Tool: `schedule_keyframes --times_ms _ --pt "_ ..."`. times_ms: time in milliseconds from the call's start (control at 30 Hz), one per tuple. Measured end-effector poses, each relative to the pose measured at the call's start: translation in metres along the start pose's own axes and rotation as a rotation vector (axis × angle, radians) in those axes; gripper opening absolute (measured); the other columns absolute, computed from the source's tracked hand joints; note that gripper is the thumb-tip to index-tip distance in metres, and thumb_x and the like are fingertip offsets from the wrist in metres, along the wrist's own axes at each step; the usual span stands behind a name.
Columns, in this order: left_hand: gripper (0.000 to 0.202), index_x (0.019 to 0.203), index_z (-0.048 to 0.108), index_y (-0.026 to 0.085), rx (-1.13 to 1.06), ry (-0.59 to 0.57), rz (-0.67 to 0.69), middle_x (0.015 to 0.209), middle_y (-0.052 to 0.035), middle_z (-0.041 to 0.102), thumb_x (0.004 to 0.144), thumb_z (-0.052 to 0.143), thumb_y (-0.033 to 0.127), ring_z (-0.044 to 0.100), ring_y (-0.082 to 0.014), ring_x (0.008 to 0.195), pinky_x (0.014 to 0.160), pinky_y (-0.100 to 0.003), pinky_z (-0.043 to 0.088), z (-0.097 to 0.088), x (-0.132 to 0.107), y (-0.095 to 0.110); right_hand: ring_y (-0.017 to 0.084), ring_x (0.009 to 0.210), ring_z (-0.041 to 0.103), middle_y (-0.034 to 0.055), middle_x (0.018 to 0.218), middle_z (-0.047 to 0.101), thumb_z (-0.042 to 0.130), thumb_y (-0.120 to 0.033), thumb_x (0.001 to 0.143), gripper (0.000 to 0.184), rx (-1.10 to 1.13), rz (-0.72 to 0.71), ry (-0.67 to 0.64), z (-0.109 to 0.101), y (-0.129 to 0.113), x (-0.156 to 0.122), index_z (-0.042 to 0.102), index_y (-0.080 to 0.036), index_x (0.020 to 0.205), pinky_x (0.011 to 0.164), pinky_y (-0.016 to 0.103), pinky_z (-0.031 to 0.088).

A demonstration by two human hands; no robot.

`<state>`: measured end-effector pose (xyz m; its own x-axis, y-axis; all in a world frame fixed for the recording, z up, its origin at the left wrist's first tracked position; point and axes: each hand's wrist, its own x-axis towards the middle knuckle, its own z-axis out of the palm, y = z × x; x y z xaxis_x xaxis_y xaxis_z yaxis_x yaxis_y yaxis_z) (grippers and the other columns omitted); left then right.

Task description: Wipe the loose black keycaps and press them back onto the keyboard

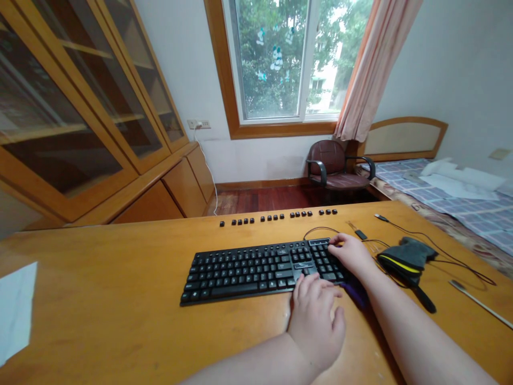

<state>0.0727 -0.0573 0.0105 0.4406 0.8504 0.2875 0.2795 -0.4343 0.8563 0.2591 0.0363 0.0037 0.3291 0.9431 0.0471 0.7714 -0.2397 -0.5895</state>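
Observation:
A black keyboard (pixel 244 272) lies on the wooden desk (pixel 120 299), its top row showing small bare stems. My left hand (pixel 315 315) rests at its lower right edge, fingers spread over the arrow-key area. At the upper right corner of the number pad is my right hand (pixel 352 255), with thumb and forefinger brought together; whatever lies between them is too small to make out. Several loose black keycaps (pixel 275 217) stand in a spaced row along the far edge of the desk. Something dark purple (pixel 355 291) is partly covered by my right forearm.
Right of the keyboard lie a grey pouch with yellow trim (pixel 406 259), a black USB cable (pixel 417 231), a small black piece (pixel 360 234) and a thin brush (pixel 476 300). White paper (pixel 16 310) is at the left. Beyond the desk stand a chair (pixel 332 166) and a bed (pixel 441 198).

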Motion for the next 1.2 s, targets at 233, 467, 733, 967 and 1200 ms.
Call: schedule_keyframes --times_ms 233,467,733,967,1200 --pt "0.038 0.111 0.057 0.025 0.084 -0.040 -0.029 0.123 -0.0106 0.052 0.074 0.053 0.022 0.026 -0.0334 0.128 0.106 -0.055 -0.007 0.006 -0.003 -0.010 0.023 0.067 0.062 0.0087 0.076 0.069 0.053 -0.040 0.070 0.027 -0.044 0.088 0.157 -0.035 0.017 0.012 0.068 -0.019 0.081 0.057 0.030 0.042" --pt "0.027 0.093 0.061 0.026 0.112 -0.008 0.029 0.105 -0.0032 0.062 0.073 0.048 0.013 0.041 -0.0254 0.117 0.107 -0.055 0.012 0.005 0.002 -0.006 0.027 0.098 0.059 0.0130 0.111 0.062 0.044 -0.029 0.081 0.040 -0.431 0.047 0.105 -0.049 0.025 0.093 0.058 -0.015 0.115 0.079 0.034 0.044" --pt "0.024 0.082 0.061 0.024 0.069 0.050 0.093 0.093 -0.0004 0.065 0.072 0.048 0.006 0.049 -0.0196 0.107 0.105 -0.048 0.022 0.005 0.003 -0.005 0.026 0.108 0.054 0.0121 0.124 0.053 0.045 -0.026 0.084 0.044 -0.494 -0.048 -0.040 -0.018 0.031 0.132 0.048 -0.022 0.127 0.088 0.034 0.040" --pt "0.024 0.082 0.062 0.023 -0.003 0.041 0.099 0.091 -0.0009 0.065 0.073 0.048 0.006 0.052 -0.0189 0.102 0.104 -0.044 0.023 0.004 0.005 -0.005 0.026 0.095 0.060 0.0129 0.107 0.063 0.051 -0.029 0.080 0.028 -0.503 -0.027 -0.051 -0.018 0.025 0.133 0.067 -0.020 0.101 0.076 0.033 0.043" --pt "0.015 0.088 0.055 0.019 -0.503 0.105 -0.218 0.087 -0.0051 0.059 0.085 0.041 0.023 0.057 -0.0135 0.074 0.067 -0.027 0.044 0.010 0.006 -0.011 0.025 0.090 0.061 0.0088 0.096 0.067 0.051 -0.037 0.081 0.026 -0.310 -0.230 0.231 -0.061 -0.030 0.066 0.067 -0.019 0.092 0.075 0.034 0.045"
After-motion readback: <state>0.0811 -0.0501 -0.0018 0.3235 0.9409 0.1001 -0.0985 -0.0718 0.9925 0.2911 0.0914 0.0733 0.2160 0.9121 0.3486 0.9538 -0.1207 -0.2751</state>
